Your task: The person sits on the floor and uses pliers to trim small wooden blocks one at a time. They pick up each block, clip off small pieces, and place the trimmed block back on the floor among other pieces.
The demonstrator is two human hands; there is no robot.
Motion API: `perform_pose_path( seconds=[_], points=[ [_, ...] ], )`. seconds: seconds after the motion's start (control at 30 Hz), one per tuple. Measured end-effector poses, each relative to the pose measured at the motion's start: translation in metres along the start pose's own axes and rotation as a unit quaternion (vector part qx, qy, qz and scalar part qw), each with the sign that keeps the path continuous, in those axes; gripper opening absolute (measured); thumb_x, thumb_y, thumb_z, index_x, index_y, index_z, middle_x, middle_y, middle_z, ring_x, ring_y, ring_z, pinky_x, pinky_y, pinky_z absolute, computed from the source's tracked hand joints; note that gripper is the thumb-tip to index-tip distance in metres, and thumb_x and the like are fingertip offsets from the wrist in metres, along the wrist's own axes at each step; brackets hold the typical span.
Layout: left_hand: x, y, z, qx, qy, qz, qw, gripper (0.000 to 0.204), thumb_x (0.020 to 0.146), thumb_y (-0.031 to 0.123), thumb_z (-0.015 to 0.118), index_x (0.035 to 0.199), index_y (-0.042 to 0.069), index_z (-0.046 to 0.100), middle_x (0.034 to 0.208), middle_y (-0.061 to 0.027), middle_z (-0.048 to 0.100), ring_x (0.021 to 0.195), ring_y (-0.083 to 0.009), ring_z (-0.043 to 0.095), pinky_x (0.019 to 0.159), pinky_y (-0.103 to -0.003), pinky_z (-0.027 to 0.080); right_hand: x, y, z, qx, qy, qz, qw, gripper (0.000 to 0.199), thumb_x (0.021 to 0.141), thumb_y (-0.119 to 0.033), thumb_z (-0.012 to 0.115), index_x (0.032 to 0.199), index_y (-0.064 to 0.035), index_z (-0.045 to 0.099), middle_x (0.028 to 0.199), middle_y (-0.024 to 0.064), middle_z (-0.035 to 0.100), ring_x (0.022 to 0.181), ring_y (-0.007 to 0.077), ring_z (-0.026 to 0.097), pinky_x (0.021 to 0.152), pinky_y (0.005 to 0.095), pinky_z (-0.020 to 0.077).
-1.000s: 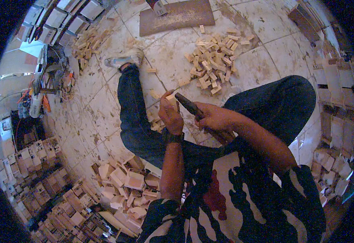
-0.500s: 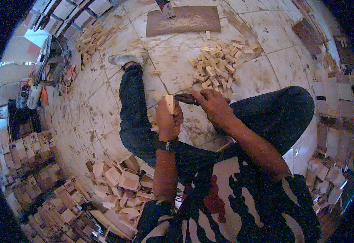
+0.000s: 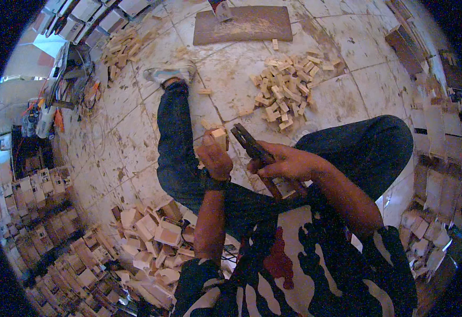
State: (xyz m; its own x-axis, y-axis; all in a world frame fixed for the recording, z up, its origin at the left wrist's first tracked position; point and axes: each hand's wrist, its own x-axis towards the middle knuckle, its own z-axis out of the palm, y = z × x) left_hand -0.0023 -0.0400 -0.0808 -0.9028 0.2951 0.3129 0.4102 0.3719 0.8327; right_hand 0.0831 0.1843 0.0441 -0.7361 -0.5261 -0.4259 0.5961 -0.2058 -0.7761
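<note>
My left hand (image 3: 215, 158) is closed around a small pale wooden block (image 3: 218, 133), whose end sticks out above the fingers. In my right hand (image 3: 294, 161) is a pair of dark pliers (image 3: 248, 142). The jaws point up and to the left, a short gap from the block. Below my fingers the plier handles stand apart. Beyond both hands, on the floor, lies a pile of similar wooden blocks (image 3: 283, 90). A single block (image 3: 204, 92) rests near my shoe.
A brown board (image 3: 241, 29) lies flat at the far side of the tiled floor (image 3: 342, 95). Stacked wooden pieces (image 3: 46, 232) and a heap of larger offcuts (image 3: 157, 232) fill the near left. More blocks (image 3: 122, 50) lie far left, beside cables and tools (image 3: 46, 116).
The pliers have come away from the block and swung with their jaws upward, as my right hand moved nearer to me. My left hand has turned the block.
</note>
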Motion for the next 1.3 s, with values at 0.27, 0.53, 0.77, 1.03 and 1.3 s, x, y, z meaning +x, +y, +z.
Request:
perform_pose_path(
  seconds=[0.27,0.53,0.77,1.03,1.3],
  points=[
    [0.005,0.036,0.014,0.235,0.082,0.100,0.963,0.033,0.092,0.010,0.043,0.121,-0.004,0.047,0.099,-0.0213,0.057,0.076,-0.0290,0.051,0.066,-0.040,0.041,-0.004,-0.006,0.003,-0.032,0.012,-0.015,0.999,0.059,0.082,-0.006,0.058,0.135,-0.0040,0.033,0.112,0.0104,0.056,0.104,0.0193,0.052,0.093,0.0333,0.0420],
    [-0.009,0.015,0.023,0.236,0.080,-0.002,0.968,0.034,0.092,0.014,0.037,0.116,-0.005,0.052,0.097,-0.0250,0.055,0.075,-0.0314,0.048,0.064,-0.040,0.038,-0.002,-0.003,0.000,-0.040,-0.009,-0.024,0.999,0.063,0.081,-0.005,0.058,0.137,-0.0053,0.029,0.112,0.0085,0.056,0.103,0.0175,0.052,0.091,0.0326,0.0423],
    [-0.019,-0.009,0.032,0.325,0.110,0.173,0.923,0.042,0.081,-0.002,0.042,0.122,-0.008,0.041,0.098,-0.0218,0.054,0.075,-0.0307,0.047,0.065,-0.040,0.037,-0.003,-0.006,0.002,-0.085,0.015,-0.008,0.996,0.061,0.082,-0.005,0.057,0.137,-0.0062,0.030,0.105,0.0067,0.055,0.099,0.0165,0.052,0.088,0.0321,0.0428],
    [-0.015,-0.003,0.044,0.320,0.120,0.174,0.924,0.044,0.078,-0.003,0.051,0.121,-0.010,0.042,0.097,-0.0236,0.055,0.073,-0.0314,0.049,0.061,-0.041,0.036,-0.002,-0.005,0.010,-0.196,0.083,-0.041,0.976,0.060,0.082,-0.006,0.056,0.135,-0.0058,0.028,0.101,0.0084,0.055,0.095,0.0180,0.052,0.081,0.0330,0.0447],
    [0.003,0.036,0.050,0.247,0.148,0.049,0.956,0.017,0.086,0.006,0.044,0.096,-0.005,0.052,0.072,-0.0198,0.052,0.061,-0.0325,0.050,0.052,-0.042,0.033,0.005,-0.004,0.019,-0.319,0.178,-0.004,0.931,0.058,0.080,0.000,0.048,0.134,-0.0043,0.027,0.097,0.0260,0.057,0.089,0.0397,0.059,0.076,0.0463,0.0457]
  ],
)
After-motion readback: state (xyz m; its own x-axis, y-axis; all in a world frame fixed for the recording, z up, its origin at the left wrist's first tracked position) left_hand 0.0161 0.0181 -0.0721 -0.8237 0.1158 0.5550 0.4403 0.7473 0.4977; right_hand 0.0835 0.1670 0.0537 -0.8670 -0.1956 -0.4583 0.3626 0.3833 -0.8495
